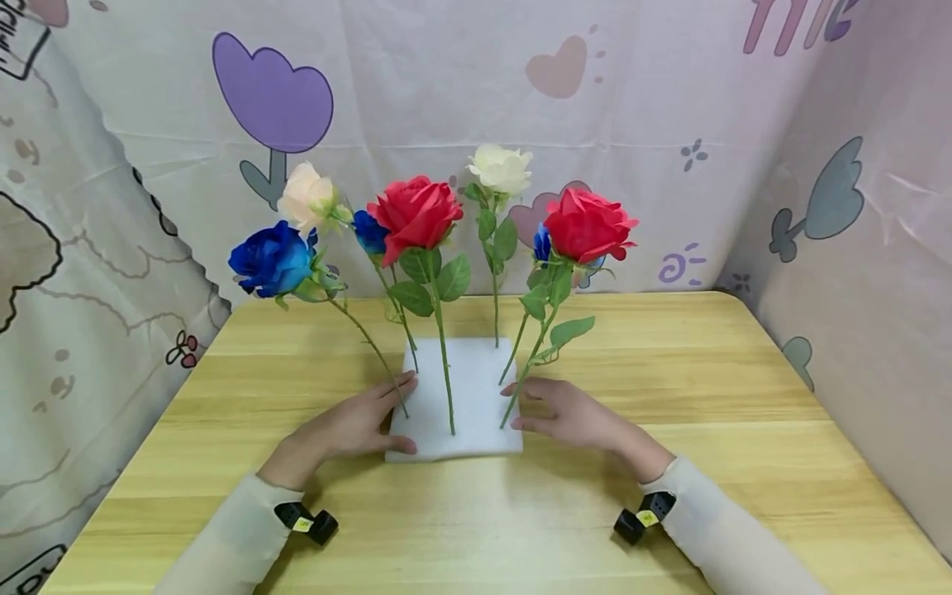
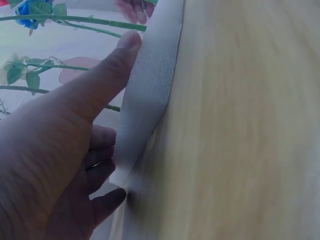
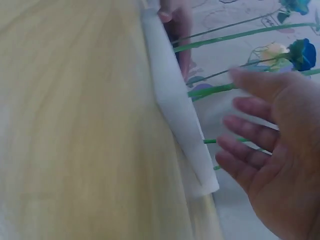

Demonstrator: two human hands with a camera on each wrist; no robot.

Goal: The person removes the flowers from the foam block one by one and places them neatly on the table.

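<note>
A white foam block (image 1: 476, 397) lies on the table with several artificial roses stuck upright in it. My left hand (image 1: 364, 421) rests at its left side, the thumb reaching over the front left corner and the fingers along the left edge; in the left wrist view the thumb (image 2: 117, 62) lies straight at the foam's rim. Beside the right edge is my right hand (image 1: 568, 417), fingers spread loosely near the stem of a red rose (image 1: 591, 223). Another red rose (image 1: 419, 213) stands front centre, a blue rose (image 1: 273, 258) leans left, and a white rose (image 1: 501, 169) stands behind.
A pale peach rose (image 1: 305, 194) and a smaller blue rose (image 1: 369, 233) stand at the back left of the foam. Another blue flower (image 1: 542, 243) is partly hidden behind the right red rose. A patterned cloth (image 1: 416, 74) hangs behind the wooden table (image 1: 669, 355).
</note>
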